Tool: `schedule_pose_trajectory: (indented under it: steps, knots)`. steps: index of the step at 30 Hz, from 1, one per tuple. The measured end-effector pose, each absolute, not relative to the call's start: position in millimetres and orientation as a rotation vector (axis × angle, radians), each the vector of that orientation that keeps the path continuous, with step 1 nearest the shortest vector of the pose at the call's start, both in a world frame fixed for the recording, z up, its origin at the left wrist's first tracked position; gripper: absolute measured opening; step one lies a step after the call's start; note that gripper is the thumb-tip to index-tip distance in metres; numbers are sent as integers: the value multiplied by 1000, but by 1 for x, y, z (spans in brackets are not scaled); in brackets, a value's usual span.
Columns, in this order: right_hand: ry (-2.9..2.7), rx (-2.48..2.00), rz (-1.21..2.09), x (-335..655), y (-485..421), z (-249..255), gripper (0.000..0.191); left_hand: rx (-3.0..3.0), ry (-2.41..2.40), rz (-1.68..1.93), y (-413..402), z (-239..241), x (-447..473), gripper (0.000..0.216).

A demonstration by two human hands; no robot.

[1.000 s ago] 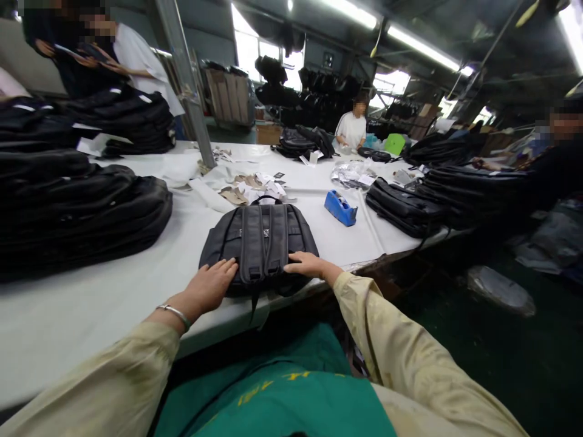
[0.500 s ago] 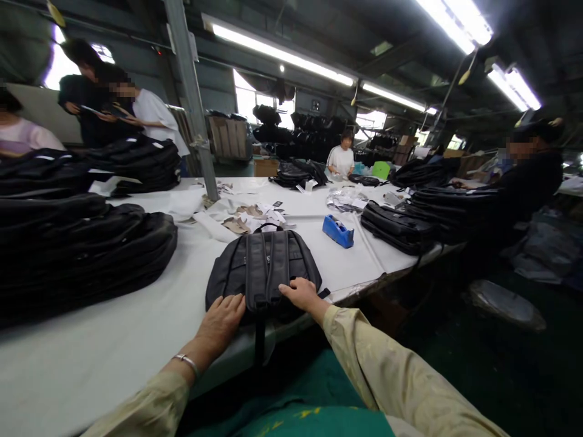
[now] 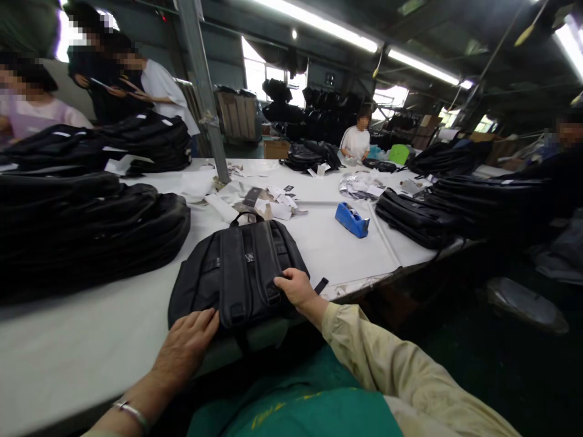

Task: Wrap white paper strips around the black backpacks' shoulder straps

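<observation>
A black backpack (image 3: 207, 258) lies on the white table near its front edge, shoulder straps facing up and top handle pointing away from me. My left hand (image 3: 189, 340) rests on its lower left corner, fingers stretched out and flat. At the lower right, my right hand (image 3: 296, 288) is closed at the outer edge of the right shoulder strap (image 3: 265, 261), thumb on the strap; part of its grip is hidden. A webbing end (image 3: 321, 285) sticks out beside the right hand.
Stacked black bags (image 3: 91, 237) fill the table's left side; more bags (image 3: 410, 218) lie at the right. A blue tape dispenser (image 3: 351, 220) stands beyond the backpack, near loose paper tags (image 3: 277, 203) and a metal post (image 3: 203, 91). Several people are around the table.
The backpack has shifted left and turned slightly. My left hand has moved left along its bottom edge, and my right hand has come to the right strap's edge. The view has swung a little.
</observation>
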State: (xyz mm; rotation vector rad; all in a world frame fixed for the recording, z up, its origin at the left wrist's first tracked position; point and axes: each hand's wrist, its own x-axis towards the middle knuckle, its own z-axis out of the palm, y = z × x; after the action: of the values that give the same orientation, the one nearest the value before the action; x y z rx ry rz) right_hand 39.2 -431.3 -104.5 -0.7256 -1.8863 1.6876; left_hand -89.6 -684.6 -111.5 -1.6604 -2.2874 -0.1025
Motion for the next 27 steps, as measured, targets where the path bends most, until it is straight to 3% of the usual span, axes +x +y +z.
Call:
schedule_pose_trajectory:
  steps: [3,6,7,12,15,20,27]
  knots:
    - [-1612,-666,2059,30,-431,-89,26,-1731,-2460,-86,-698,-100,-93,51]
    - [-1434,-606,2230,21,-422,-64,31,-1694,-2650,-370,-682,-53,-97,33]
    - [-1414,-588,2248,18,-418,-53,32,-1620,-2673,-620,-670,-36,-96,30]
    - [-1438,-502,2244,4,-405,-3,29,-1251,-2722,-2198,-581,8,-82,56]
    - [-1596,-382,2062,9,-399,14,26,-1091,-2478,-2784,-534,15,-78,44]
    - [-1680,-398,1694,33,-391,7,33,-621,-2212,-3102,-491,46,-94,17]
    - [-1640,-372,1979,23,-408,-8,33,-578,-2109,-3160,-472,72,-106,17]
